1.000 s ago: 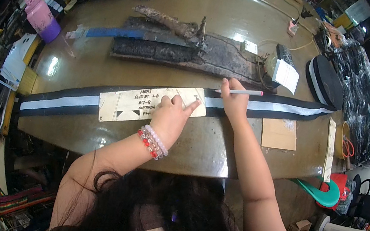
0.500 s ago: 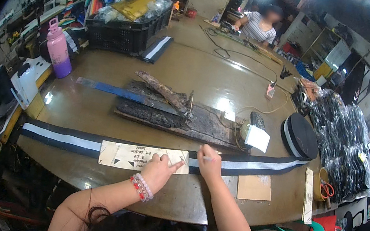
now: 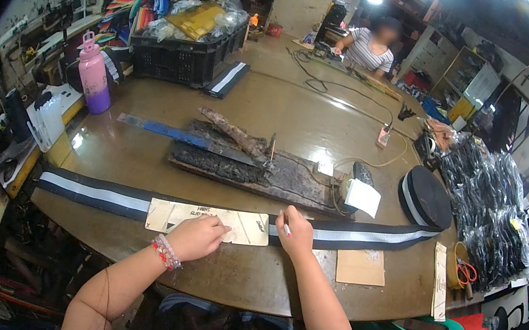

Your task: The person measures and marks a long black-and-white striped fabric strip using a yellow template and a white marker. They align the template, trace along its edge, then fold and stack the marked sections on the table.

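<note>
A long black webbing strap [image 3: 98, 196] with a white centre stripe lies across the near part of the table, running right to its roll [image 3: 428, 198]. On top of it rests a cream card template [image 3: 161, 218] with handwriting. My left hand [image 3: 196, 236], a beaded bracelet at its wrist, presses flat on the template, covering some of the writing; its fingers point right. Just past the template's right end, my right hand [image 3: 296, 232] grips a slim pen [image 3: 287, 230] over the strap. The pen's tip is hidden by the fingers.
Beyond the strap is a charred wooden board [image 3: 303, 184] with a blue metal strip [image 3: 175, 133] on it. A brown card [image 3: 361, 266] lies by the strap. A pink-purple bottle [image 3: 94, 77], black crate [image 3: 178, 56] and bagged goods [image 3: 492, 203] stand around. A person [image 3: 372, 46] sits across.
My left hand has slid left along the template, its fingers drawn closer together. My right hand has shifted slightly left, still with the pen, which has tilted. The view has moved a little.
</note>
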The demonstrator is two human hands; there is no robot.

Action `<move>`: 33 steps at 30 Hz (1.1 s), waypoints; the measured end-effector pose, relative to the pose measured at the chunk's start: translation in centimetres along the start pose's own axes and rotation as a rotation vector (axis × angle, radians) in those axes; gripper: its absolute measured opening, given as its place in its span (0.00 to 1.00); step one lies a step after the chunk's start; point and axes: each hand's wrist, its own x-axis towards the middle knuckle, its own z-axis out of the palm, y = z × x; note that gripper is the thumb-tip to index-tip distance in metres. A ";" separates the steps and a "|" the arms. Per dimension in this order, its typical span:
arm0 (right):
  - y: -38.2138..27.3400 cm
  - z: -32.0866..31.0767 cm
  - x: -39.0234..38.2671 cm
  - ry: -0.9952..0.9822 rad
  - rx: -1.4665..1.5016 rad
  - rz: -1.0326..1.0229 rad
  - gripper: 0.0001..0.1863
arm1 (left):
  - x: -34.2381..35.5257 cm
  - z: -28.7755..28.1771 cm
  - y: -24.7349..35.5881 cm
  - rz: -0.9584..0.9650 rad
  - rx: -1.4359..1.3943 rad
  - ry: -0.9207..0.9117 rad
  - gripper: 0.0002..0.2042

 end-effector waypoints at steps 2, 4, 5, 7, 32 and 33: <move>0.0 -0.1 0.0 -0.028 0.022 0.003 0.10 | 0.5 -0.9 1.1 -0.043 -0.008 -0.016 0.13; 0.0 -0.1 -0.1 -0.052 0.056 0.033 0.10 | 1.5 -3.2 3.3 0.040 -0.161 -0.019 0.13; 0.0 0.0 0.0 -0.060 0.034 0.045 0.10 | 2.2 -4.9 4.8 0.068 -0.281 -0.075 0.14; 0.1 0.0 0.0 -0.071 -0.008 0.083 0.11 | 2.7 -8.7 9.0 0.336 -0.708 0.008 0.14; -0.1 0.1 0.0 -0.156 -0.001 0.155 0.06 | 4.6 -17.6 21.4 0.842 -2.060 -0.818 0.21; -0.2 0.1 0.1 -0.198 0.051 0.242 0.05 | 4.5 -17.7 22.6 0.859 -2.161 -0.916 0.21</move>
